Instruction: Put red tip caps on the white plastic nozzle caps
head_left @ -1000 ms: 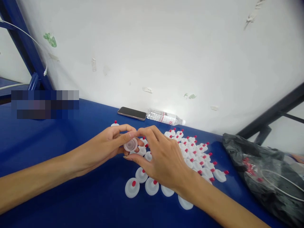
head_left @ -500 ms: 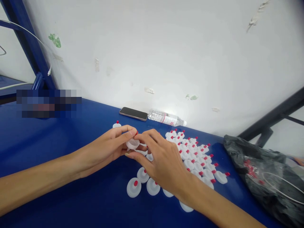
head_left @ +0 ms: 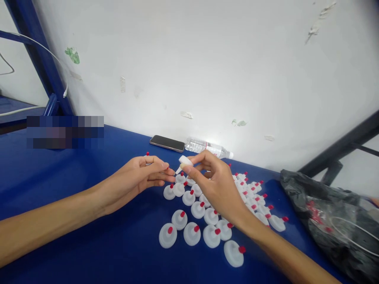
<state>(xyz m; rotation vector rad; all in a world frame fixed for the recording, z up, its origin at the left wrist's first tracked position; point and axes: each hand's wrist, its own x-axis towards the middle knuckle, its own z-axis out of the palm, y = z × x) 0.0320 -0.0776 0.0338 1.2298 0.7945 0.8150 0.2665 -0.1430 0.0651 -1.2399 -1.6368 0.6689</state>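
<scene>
Honestly, my left hand pinches a red tip, my right hand a white cap — a slack pinch could drop either.

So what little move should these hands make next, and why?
Probably bring the red tip, pinched in the left hand, to the bare spout of the white nozzle cap in the right hand: they are close but apart, and other nozzle caps on the blue table wear red tips.
</scene>
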